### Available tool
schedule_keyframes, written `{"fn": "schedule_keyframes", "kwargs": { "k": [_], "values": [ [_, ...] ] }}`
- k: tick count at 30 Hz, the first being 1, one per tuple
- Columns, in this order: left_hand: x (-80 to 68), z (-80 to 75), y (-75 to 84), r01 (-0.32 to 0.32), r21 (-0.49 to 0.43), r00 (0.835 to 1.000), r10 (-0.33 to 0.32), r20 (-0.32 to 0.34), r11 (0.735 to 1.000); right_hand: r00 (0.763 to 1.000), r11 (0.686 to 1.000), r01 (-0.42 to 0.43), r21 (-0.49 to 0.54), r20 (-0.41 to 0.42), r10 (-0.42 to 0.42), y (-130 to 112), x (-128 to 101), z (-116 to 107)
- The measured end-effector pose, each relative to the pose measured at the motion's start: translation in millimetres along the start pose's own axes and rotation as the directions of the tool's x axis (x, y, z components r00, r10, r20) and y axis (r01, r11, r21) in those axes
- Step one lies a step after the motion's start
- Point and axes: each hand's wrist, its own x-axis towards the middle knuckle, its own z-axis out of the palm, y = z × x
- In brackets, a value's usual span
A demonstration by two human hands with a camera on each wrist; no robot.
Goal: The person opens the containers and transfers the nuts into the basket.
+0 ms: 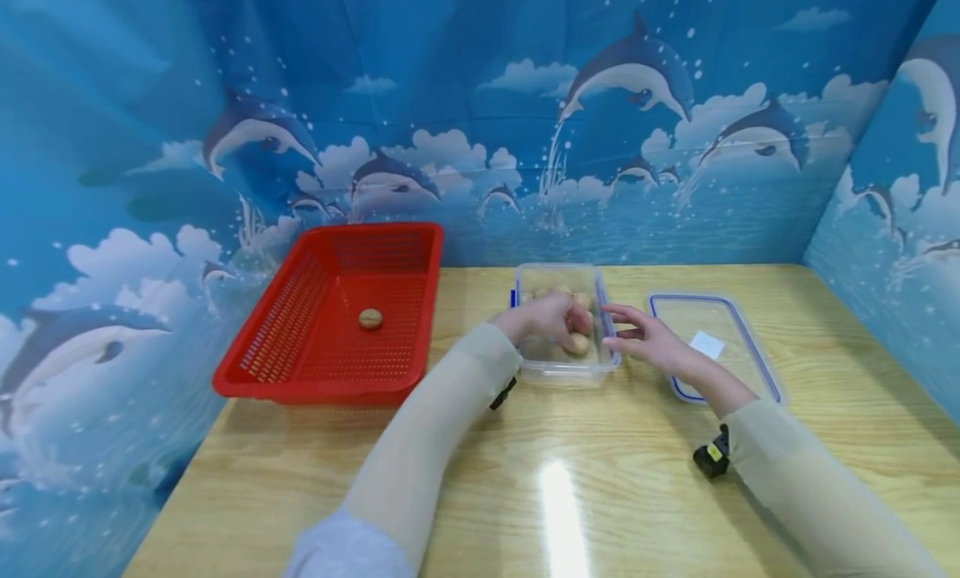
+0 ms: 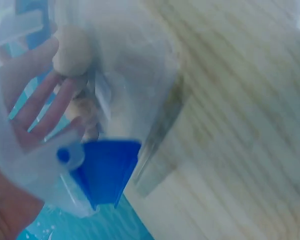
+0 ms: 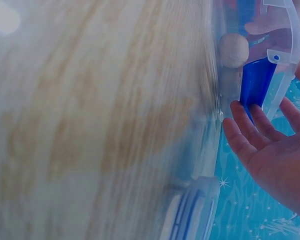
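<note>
The left hand (image 1: 546,318) was inside the clear container (image 1: 564,371), fingers curled around a walnut (image 1: 577,343) near its front wall. The right hand (image 1: 647,336), fingers straight and holding nothing, steadied the container's right side. A lift straight clear of the rim was judged advisable, with the container kept braced. One walnut lay in the red basket (image 1: 300,311).

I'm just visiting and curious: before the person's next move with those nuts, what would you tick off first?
1. Left hand inside clear container, fingers curled on a walnut: ok.
2. Grip on that walnut firm: cannot tell, the view is blurred.
3. Right hand open beside the container's right wall, steadying it: ok.
4. Red basket within reach on the left, one nut already in it: ok.
5. Lid lying off to the right, out of the way: ok.
</note>
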Motion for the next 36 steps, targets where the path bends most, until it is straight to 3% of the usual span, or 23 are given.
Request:
{"fn": "schedule_keyframes", "kwargs": {
  "k": [7,11,22,29,36],
  "values": [
    [2.9,11.3,-2.1,0.056,-0.007,0.998,-0.056,0.030,0.998,1.000,1.000,0.007,0.009,0.003,-0.007,-0.3,-0.7,-0.2],
    [4.9,12.6,-3.8,0.042,0.048,0.998,-0.044,0.039,0.998,1.000,1.000,0.010,0.004,0.003,-0.010,-0.7,-0.8,-0.2],
    [3.7,11.7,-2.4,0.060,0.048,0.997,-0.062,0.039,0.997,1.000,1.000,0.011,0.006,-0.004,-0.011,-0.5,-0.8,0.1],
    [1.0,3.6,2.2,0.065,0.093,0.996,-0.070,0.049,0.994,1.000,1.000,0.014,0.002,-0.012,-0.014,1.3,-0.3,-0.1],
    [-3.7,-16.2,7.6,0.052,0.190,0.996,-0.065,0.061,0.980,1.000,1.000,0.009,-0.005,-0.014,-0.009,2.1,-0.7,-0.6]
  ]
}}
